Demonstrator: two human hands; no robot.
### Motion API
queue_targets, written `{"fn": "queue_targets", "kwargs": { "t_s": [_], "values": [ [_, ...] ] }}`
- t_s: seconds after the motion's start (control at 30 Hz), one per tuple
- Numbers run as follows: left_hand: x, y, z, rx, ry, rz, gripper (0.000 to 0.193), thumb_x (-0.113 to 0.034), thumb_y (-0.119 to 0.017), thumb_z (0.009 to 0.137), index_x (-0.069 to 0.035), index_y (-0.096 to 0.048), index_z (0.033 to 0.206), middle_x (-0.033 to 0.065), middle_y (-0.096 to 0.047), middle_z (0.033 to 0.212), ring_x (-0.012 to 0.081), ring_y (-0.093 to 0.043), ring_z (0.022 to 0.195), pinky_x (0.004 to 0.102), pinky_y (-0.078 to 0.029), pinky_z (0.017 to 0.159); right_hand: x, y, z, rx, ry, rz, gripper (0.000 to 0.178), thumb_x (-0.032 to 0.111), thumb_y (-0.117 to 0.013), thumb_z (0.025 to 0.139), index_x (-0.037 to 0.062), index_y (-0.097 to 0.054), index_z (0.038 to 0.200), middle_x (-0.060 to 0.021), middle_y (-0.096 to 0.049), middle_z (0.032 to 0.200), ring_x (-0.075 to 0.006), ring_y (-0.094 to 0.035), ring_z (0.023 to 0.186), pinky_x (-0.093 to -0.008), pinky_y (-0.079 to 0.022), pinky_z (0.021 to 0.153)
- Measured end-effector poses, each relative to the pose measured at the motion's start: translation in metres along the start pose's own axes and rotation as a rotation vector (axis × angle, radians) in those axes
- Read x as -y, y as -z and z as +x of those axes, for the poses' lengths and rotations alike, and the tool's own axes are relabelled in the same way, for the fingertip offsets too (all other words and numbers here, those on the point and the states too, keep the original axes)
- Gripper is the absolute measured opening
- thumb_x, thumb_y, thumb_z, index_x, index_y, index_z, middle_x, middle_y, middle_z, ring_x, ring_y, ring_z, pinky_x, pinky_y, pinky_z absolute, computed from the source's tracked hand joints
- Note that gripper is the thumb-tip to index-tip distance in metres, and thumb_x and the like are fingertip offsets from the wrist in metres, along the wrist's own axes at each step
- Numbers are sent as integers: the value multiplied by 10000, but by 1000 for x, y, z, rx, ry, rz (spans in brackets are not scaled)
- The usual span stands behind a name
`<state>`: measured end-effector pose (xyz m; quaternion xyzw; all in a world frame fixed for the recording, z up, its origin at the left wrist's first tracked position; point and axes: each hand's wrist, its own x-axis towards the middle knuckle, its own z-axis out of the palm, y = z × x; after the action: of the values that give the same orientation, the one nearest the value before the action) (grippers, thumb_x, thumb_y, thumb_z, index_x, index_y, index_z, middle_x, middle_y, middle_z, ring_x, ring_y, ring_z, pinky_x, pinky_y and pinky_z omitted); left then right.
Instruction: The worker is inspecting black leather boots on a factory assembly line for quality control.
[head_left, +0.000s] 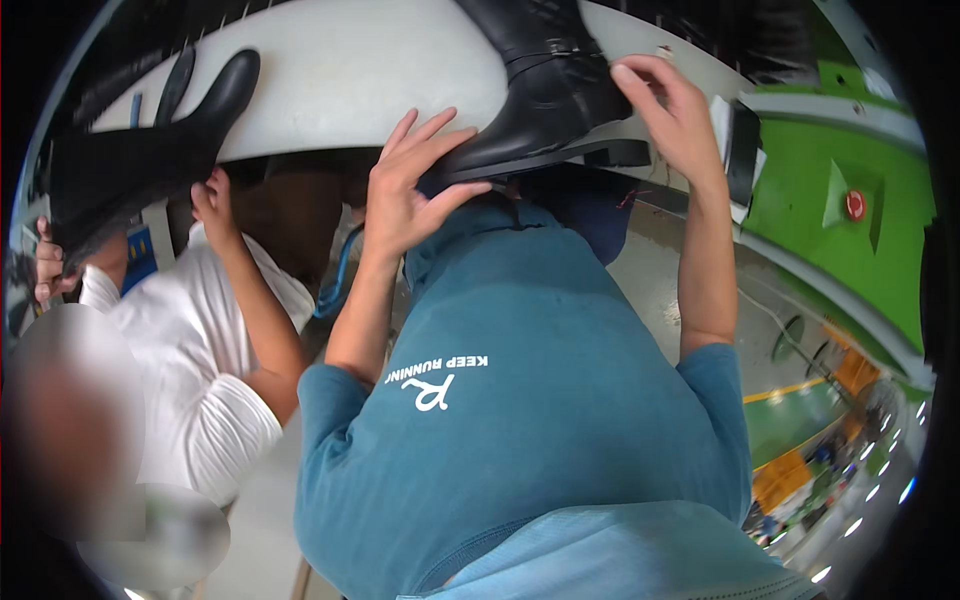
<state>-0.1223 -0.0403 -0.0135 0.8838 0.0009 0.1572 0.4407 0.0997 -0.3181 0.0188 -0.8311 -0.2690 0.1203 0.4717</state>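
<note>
A black ankle boot (540,110) with a strap round its ankle lies over the near edge of the white table (390,65), its toe pointing left. My left hand (402,185) has the toe between thumb and index finger, the thumb at the sole and the other fingers spread. At the back of the boot, by the ankle strap, my right hand (675,115) is closed in a pinch. What lies between those fingertips is too small to tell.
On my left a co-worker in a white shirt (190,330) handles a tall black boot (130,165). A green machine surface (830,240) with a red button (855,205) stands at the right. Beside my right hand is a dark flat object (742,150).
</note>
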Motion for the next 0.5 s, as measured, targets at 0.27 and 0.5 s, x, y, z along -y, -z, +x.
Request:
{"fn": "queue_targets", "kwargs": {
  "t_s": [0.27,0.5],
  "values": [
    [18,-12,-22,-111,-5,-35,593,-318,-1018,745,-117,-843,1275,71,-846,1275,276,-759,1318,604,-360,1325,64,-67,-35,200,692,-294,551,240,-991,770,55,-791,1249,-102,-777,1330,-326,-732,1287,-535,-567,1151],
    [18,-22,-23,-166,-19,-380,603,-151,-996,796,-18,-801,1351,159,-806,1367,310,-783,1270,390,-627,1092,58,-94,-66,-79,704,-439,534,132,-1005,724,161,-870,1241,-23,-693,1129,-275,-612,1054,-409,-523,915]
  ]
}}
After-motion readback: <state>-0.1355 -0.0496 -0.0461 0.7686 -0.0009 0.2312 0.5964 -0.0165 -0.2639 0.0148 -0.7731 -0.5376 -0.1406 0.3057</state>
